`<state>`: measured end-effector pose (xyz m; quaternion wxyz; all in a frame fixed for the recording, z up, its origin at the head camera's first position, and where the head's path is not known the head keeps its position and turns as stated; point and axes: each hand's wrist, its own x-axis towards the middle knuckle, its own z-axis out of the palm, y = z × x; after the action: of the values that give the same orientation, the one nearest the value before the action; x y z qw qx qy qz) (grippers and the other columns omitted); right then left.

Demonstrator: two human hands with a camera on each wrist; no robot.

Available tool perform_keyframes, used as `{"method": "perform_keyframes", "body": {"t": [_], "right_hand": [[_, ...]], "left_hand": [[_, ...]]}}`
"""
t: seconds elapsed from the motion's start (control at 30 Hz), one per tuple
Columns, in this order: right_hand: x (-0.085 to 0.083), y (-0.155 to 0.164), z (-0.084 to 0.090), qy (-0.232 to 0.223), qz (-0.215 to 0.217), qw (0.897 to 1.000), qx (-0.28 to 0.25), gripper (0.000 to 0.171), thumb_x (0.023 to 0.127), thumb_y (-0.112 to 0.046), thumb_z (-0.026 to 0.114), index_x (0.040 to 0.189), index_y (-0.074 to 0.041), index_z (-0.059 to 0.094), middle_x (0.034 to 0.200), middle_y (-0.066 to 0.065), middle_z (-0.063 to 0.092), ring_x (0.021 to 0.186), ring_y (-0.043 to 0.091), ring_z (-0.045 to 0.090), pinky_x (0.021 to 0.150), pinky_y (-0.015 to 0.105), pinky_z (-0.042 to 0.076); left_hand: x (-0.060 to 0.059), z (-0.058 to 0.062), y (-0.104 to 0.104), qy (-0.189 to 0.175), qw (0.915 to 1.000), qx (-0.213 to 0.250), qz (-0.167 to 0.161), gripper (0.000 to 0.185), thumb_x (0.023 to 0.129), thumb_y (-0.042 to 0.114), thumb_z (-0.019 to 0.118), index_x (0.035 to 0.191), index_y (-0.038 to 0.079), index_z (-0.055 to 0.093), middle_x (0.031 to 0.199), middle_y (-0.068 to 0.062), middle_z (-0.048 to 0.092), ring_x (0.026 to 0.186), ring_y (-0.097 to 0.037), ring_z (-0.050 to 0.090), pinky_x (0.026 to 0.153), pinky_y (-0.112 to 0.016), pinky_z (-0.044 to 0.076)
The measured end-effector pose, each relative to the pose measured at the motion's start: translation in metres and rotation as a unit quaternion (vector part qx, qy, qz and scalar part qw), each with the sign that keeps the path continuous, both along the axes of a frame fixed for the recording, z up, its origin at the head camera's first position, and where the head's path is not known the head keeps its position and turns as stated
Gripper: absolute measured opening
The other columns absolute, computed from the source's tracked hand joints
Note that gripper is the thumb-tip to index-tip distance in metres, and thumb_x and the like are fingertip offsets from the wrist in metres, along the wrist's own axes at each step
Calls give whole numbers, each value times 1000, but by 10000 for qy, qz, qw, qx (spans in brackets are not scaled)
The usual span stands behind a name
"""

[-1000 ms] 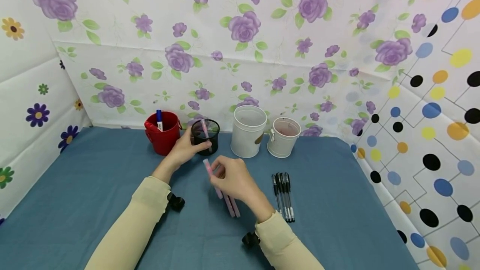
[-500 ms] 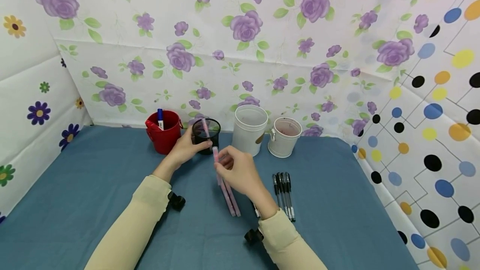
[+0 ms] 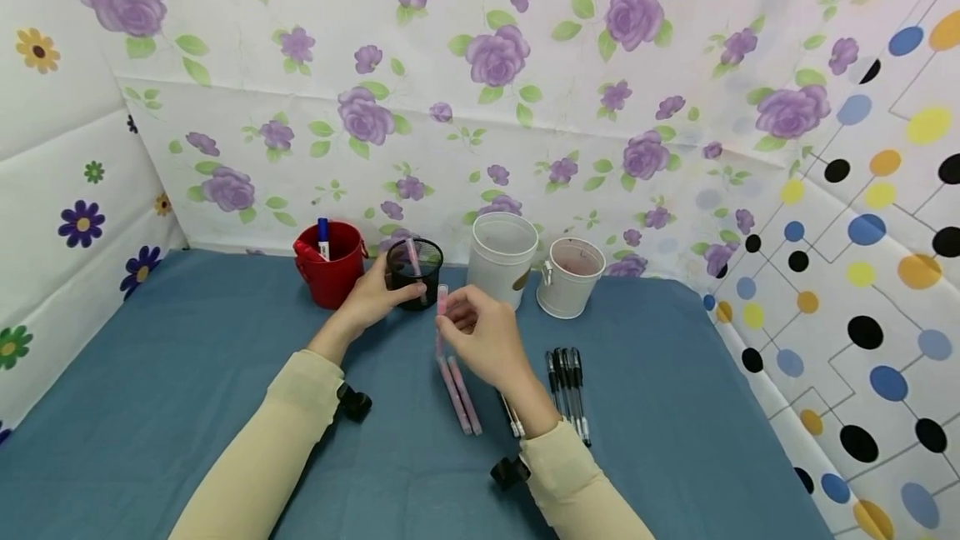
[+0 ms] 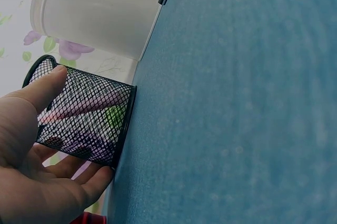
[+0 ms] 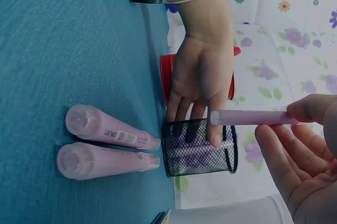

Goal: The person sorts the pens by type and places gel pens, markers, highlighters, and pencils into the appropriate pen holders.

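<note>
My left hand holds a black mesh pen holder, thumb on one side and fingers on the other. Inside it leans one pink pen, visible through the mesh. My right hand pinches another pink pen between thumb and fingertips. That pen stands nearly upright just right of the holder in the head view, raised above the cloth. Two more pink pens lie side by side on the blue cloth, below the right hand.
A red bucket with a blue-capped marker and a red one stands left of the holder. To the right are a tall white bucket and a smaller white bucket. Several black pens lie right; white-ended pens lie partly under the right wrist.
My right hand has moved right and slightly away from me with the pink pen, which has swung from slanted to nearly upright. The left hand keeps its hold on the mesh holder.
</note>
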<state>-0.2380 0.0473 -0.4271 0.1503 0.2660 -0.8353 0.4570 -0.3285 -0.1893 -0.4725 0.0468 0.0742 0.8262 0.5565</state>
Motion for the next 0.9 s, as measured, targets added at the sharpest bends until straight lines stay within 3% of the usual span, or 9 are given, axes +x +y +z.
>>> {"method": "perform_keyframes", "body": {"t": [0.3, 0.7, 0.9], "right_hand": [[-7, 1, 6, 24, -12, 10000, 11, 10, 97, -10, 78, 105, -11, 72, 90, 1, 77, 77, 10, 73, 72, 25, 61], [-19, -5, 22, 174, -28, 9998, 20, 10, 98, -12, 78, 106, -11, 71, 89, 1, 77, 77, 11, 73, 72, 26, 61], [-25, -9, 28, 124, -48, 9999, 48, 9, 99, -13, 76, 107, -10, 72, 92, 2, 78, 78, 12, 73, 73, 27, 62]], "left_hand": [[0, 0, 1, 61, 10000, 59, -9, 94, 98, 44, 78, 168, 13, 24, 167, -20, 38, 152, -42, 39, 121, -64, 35], [0, -1, 0, -39, 10000, -77, 8, 100, 100, 41, 76, 172, 13, 12, 173, -21, 26, 154, -47, 33, 120, -66, 35], [0, 0, -1, -54, 10000, -11, -4, 99, 99, 41, 76, 171, 12, 14, 172, -21, 28, 154, -45, 35, 120, -65, 36]]}}
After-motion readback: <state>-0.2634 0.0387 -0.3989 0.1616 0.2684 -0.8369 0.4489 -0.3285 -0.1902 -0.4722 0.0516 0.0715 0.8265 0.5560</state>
